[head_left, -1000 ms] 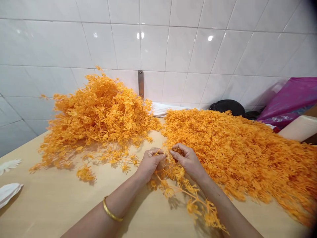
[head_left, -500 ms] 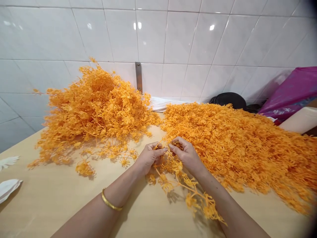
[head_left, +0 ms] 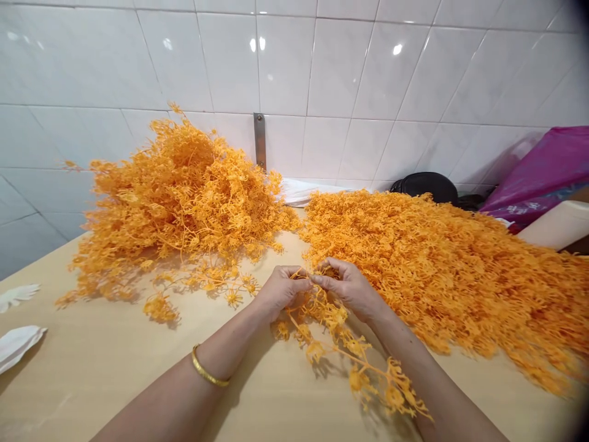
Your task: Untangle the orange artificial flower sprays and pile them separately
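Note:
Near the middle of the table, my left hand (head_left: 286, 290) pinches an orange artificial flower sprig (head_left: 340, 353), thumb and fingers pressed together. My right hand (head_left: 346, 287) meets it from the other side, its thumb and forefinger closed on the upper part of the same sprig. The fingertips of both hands almost touch, and the small part between them is hard to make out. The sprig's branching stem and blossoms trail down to the right, below my hands and beside my right forearm. A gold bangle (head_left: 207, 371) circles my left wrist.
A tall orange heap of sprigs (head_left: 179, 202) stands at left; a wide, lower pile (head_left: 442, 264) covers the right. White gloves (head_left: 18, 347) lie at the left edge. A black case (head_left: 426, 186) and a purple bag (head_left: 538, 175) sit behind, against the tiled wall (head_left: 340, 67).
My right thumb and fingers have moved left, closing in on my left fingertips. The sprig's trailing end has shifted slightly right and down.

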`<state>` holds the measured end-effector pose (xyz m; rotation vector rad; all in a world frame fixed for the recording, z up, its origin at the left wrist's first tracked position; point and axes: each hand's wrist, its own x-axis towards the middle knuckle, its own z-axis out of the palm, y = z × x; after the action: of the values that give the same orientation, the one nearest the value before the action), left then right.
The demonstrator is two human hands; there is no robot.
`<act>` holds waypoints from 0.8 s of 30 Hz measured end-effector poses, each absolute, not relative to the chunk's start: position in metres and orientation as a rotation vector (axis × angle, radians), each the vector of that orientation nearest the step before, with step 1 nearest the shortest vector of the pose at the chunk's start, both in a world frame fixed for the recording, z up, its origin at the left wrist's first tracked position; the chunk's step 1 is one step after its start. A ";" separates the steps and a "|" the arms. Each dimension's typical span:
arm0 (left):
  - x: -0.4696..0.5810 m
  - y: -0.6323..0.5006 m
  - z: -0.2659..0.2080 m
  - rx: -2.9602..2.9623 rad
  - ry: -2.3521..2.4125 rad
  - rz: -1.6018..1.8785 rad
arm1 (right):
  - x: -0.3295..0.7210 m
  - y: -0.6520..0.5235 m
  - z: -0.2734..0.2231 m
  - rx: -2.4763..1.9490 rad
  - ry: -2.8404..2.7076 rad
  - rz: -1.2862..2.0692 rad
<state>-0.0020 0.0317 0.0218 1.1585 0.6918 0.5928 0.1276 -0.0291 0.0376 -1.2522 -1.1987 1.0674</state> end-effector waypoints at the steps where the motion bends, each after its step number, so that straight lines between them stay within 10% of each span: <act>1: -0.002 0.031 0.022 1.172 0.686 0.575 | 0.128 -0.029 0.037 -1.259 -1.208 1.036; 13: -0.006 0.037 0.015 1.155 0.587 0.687 | 0.165 -0.024 0.044 -1.009 -0.496 0.281; 24: -0.002 0.040 0.009 1.115 0.637 0.804 | 0.152 -0.023 0.033 -1.432 -0.932 0.459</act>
<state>-0.0023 0.0399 0.0093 1.1150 0.6372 0.8038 0.1520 -0.0229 0.0334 -1.4318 -0.9317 0.4589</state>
